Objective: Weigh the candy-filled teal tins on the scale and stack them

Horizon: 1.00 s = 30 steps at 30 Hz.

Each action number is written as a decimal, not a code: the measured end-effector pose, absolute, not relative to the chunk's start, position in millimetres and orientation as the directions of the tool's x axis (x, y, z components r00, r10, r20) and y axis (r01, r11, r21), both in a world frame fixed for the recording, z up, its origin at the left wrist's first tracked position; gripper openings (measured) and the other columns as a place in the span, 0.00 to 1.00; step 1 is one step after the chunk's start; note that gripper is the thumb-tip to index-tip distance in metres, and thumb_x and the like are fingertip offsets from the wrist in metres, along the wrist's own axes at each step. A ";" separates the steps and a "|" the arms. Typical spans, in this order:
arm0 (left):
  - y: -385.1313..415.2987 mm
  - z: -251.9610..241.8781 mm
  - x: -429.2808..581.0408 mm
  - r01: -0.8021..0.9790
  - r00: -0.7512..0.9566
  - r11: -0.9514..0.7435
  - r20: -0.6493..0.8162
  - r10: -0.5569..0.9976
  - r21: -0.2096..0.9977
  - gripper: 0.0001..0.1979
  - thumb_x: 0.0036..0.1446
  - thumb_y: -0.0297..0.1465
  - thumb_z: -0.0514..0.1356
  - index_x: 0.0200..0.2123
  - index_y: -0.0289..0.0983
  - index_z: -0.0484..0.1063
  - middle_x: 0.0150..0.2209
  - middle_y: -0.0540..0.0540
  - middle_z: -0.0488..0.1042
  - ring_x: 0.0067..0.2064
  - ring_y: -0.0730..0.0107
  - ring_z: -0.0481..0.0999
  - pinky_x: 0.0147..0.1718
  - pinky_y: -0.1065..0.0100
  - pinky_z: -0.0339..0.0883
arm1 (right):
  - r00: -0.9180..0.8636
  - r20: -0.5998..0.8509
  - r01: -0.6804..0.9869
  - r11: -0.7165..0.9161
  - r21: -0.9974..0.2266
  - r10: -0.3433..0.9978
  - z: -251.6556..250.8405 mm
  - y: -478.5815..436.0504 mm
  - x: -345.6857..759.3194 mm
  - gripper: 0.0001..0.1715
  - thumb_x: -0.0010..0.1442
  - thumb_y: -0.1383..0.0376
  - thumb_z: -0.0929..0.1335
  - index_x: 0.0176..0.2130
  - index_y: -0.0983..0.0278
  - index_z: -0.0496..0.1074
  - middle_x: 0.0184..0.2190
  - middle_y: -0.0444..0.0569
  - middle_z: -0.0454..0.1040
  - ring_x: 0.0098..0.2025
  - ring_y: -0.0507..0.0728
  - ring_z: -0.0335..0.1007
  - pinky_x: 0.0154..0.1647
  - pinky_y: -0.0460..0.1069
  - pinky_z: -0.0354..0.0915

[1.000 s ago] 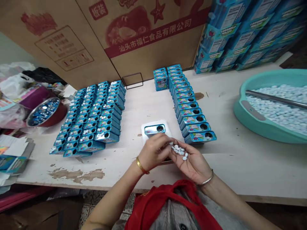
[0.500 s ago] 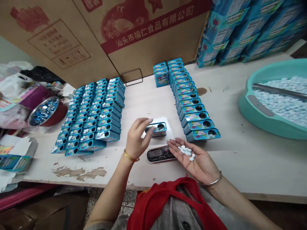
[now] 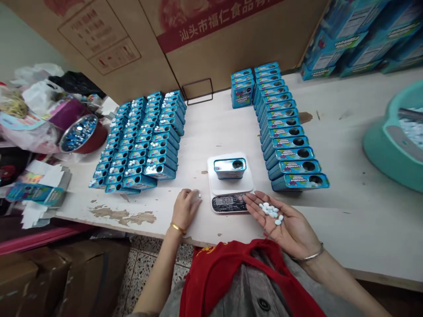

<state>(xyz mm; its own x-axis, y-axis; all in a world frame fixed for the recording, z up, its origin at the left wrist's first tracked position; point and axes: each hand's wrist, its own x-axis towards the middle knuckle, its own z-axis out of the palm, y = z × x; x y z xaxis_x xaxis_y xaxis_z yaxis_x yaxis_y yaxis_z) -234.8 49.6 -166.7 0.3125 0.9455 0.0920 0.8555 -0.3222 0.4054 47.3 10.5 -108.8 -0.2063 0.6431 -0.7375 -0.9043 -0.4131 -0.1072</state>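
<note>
On the white kitchen scale (image 3: 213,185) stands a blue tin (image 3: 222,171) with a round opening in its top. The scale's display is lit, but its digits are hard to read. Left of the scale, my left hand (image 3: 185,208) rests low over the table, fingers curled in, with a small white candy (image 3: 199,195) at the fingertips. My right hand (image 3: 295,233) lies palm up by the scale's right front corner, cupping several pale blue-white candies (image 3: 270,210). Its fingertips reach the edge of the display.
Several rows of candy-filled tins (image 3: 152,149) stand at left. A column of open tins (image 3: 292,143) runs along the right. Farther right sits a turquoise tub (image 3: 380,136) of candies. A metal bowl (image 3: 79,134) holds blue shiny pieces. Cardboard cartons (image 3: 198,57) wall the back.
My left hand has drawn back from the tin to the table left of the scale, uncovering the tin. My right hand still holds its candies palm up. The view has swung left.
</note>
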 end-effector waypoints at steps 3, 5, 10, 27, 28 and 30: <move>53.7 -164.3 -227.2 0.848 0.350 -0.353 0.081 0.933 0.395 0.09 0.63 0.31 0.50 0.41 0.37 0.68 0.37 0.45 0.66 0.39 0.69 0.68 0.40 0.67 0.65 | -0.219 -0.740 -0.892 -0.438 -0.112 0.636 -110.4 8.2 43.3 0.16 0.59 0.73 0.60 0.44 0.73 0.71 0.49 0.62 0.73 0.55 0.63 0.66 0.52 0.54 0.68; 57.5 -165.5 -224.0 0.851 0.345 -0.347 0.079 0.935 0.393 0.09 0.62 0.31 0.50 0.41 0.37 0.67 0.36 0.46 0.67 0.38 0.69 0.69 0.39 0.67 0.65 | -0.230 -0.737 -0.885 -0.451 -0.113 0.636 -112.6 5.5 42.3 0.15 0.59 0.73 0.61 0.44 0.73 0.71 0.48 0.62 0.74 0.55 0.62 0.66 0.52 0.54 0.68; 63.6 -157.7 -212.9 0.832 0.308 -0.346 0.157 0.938 0.434 0.08 0.63 0.30 0.49 0.38 0.36 0.67 0.33 0.46 0.68 0.36 0.70 0.69 0.36 0.67 0.65 | -0.237 -0.710 -0.890 -0.441 -0.115 0.663 -117.8 2.0 43.3 0.15 0.59 0.72 0.61 0.44 0.71 0.72 0.48 0.60 0.74 0.55 0.60 0.66 0.53 0.53 0.67; 70.7 -86.5 -108.3 0.446 0.794 -0.825 0.272 0.544 0.348 0.13 0.61 0.31 0.51 0.48 0.36 0.66 0.39 0.42 0.71 0.38 0.66 0.69 0.36 0.65 0.66 | -0.285 -0.588 -0.916 -0.395 -0.065 0.757 -100.6 20.8 36.8 0.16 0.63 0.68 0.60 0.44 0.68 0.73 0.38 0.50 0.79 0.39 0.51 0.75 0.44 0.46 0.70; 62.4 -92.1 -106.4 0.443 0.799 -0.824 0.262 0.542 0.353 0.11 0.62 0.30 0.50 0.45 0.36 0.67 0.37 0.42 0.71 0.37 0.67 0.69 0.35 0.66 0.66 | -0.294 -0.606 -0.913 -0.405 -0.051 0.739 -102.2 19.2 36.5 0.16 0.63 0.68 0.60 0.44 0.68 0.73 0.37 0.49 0.79 0.37 0.50 0.75 0.42 0.45 0.71; 49.2 -103.0 -103.4 0.439 0.787 -0.813 0.274 0.553 0.381 0.10 0.62 0.28 0.49 0.42 0.35 0.67 0.36 0.43 0.71 0.36 0.68 0.69 0.35 0.66 0.67 | -0.322 -0.638 -0.902 -0.432 -0.019 0.699 -106.7 15.1 35.6 0.16 0.63 0.69 0.60 0.44 0.68 0.73 0.36 0.48 0.79 0.34 0.49 0.75 0.39 0.44 0.71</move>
